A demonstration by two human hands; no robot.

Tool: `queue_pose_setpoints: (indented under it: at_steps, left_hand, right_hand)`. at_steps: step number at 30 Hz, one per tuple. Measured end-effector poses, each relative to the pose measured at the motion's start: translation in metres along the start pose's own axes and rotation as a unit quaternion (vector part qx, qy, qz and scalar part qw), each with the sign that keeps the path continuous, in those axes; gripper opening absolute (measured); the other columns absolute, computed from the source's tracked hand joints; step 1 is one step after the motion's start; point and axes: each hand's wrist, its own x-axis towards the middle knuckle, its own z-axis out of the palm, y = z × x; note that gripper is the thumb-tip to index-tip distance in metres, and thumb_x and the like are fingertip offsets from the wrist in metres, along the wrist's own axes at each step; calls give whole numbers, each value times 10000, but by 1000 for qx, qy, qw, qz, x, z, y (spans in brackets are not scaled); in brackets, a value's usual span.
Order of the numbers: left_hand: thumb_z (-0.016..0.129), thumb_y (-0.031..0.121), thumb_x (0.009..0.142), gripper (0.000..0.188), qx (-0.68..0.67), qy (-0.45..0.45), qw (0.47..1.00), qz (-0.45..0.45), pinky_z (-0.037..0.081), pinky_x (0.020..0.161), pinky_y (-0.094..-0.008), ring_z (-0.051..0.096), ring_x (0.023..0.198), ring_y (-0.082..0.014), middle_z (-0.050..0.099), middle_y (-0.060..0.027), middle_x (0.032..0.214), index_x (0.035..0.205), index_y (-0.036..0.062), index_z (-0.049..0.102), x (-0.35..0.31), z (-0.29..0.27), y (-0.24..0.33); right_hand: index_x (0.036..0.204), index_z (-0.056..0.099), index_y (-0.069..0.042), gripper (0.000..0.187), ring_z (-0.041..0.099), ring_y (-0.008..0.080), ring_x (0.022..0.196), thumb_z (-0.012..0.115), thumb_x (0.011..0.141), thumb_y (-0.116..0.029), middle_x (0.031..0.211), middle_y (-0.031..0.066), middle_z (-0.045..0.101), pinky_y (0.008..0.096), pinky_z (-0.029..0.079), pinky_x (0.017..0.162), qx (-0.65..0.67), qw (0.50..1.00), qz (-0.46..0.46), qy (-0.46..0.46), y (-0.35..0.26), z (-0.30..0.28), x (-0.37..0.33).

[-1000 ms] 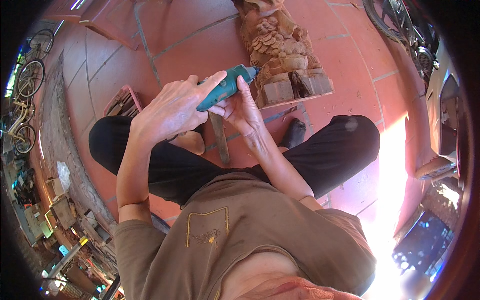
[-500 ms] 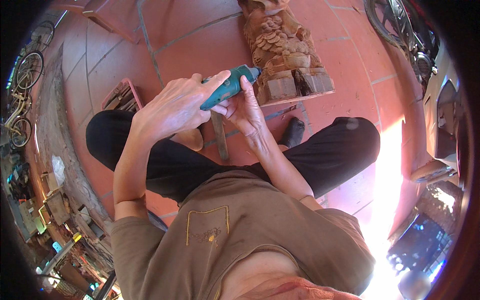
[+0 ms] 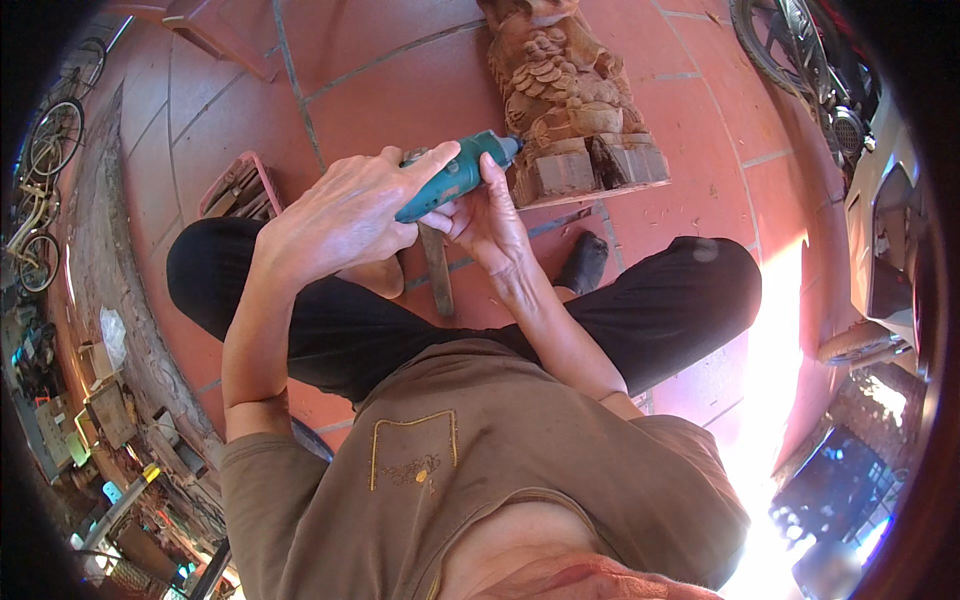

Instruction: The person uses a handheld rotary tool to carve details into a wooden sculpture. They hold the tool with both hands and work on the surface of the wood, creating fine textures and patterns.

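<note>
We note the left hand (image 3: 345,215) closed around the rear of one green handheld power tool (image 3: 452,183), while the right hand (image 3: 490,225) steadies its front, thumb on top and fingers curled beneath. The tool's dark tip (image 3: 516,146) is at the near left edge of one carved wooden figure (image 3: 575,95), which lies far and slightly right on the red tiled floor (image 3: 385,110); whether tip and wood touch we cannot tell. Progress, in our judgement: the round coin shapes and folds are already cut, whereas the blocky near end looks rough, so shaping or smoothing may remain there. Further count: one wooden stick (image 3: 437,275) just near of the hands, one pink-rimmed container (image 3: 245,185) to the left, at least two bicycles (image 3: 55,145) at the far left, one motorcycle wheel (image 3: 775,45) at the far right.
</note>
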Motion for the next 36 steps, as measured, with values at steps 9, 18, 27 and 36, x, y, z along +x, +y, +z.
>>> queue_pose_setpoints:
  at_steps: [9,18,27,36]
  left_hand:
    - [626,86,755,736,-16,-8,1000,-5,516,780,-505,639,872,-449,616,-235,1037,1453,148,402,-5,1,-4]
    - [642,83,755,777,-24,25,999,9,515,788,-506,639,880,-447,610,-245,1047,1478,156,367,-7,4,-7]
    - [629,65,750,768,-16,36,999,12,518,784,-503,636,873,-454,612,-253,1037,1472,129,374,-4,11,-9]
    - [624,72,754,754,-21,27,999,11,521,790,-504,636,884,-457,615,-259,1032,1465,131,381,-3,10,-9]
  right_hand:
    - [1334,471,-64,666,614,303,1167,659,884,-518,1316,148,578,530,502,1001,1,1000,7,19,4,11,-8]
    - [1317,496,-88,605,620,316,1157,623,911,-518,1290,143,600,520,535,960,-14,1000,5,1,-2,3,0]
    - [1319,499,-97,579,620,308,1161,607,926,-508,1293,124,605,510,544,944,-25,1000,-3,-12,-3,1,3]
    - [1293,499,-58,587,634,307,1135,640,914,-483,1285,159,597,532,536,952,-12,1000,-5,8,-2,2,1]
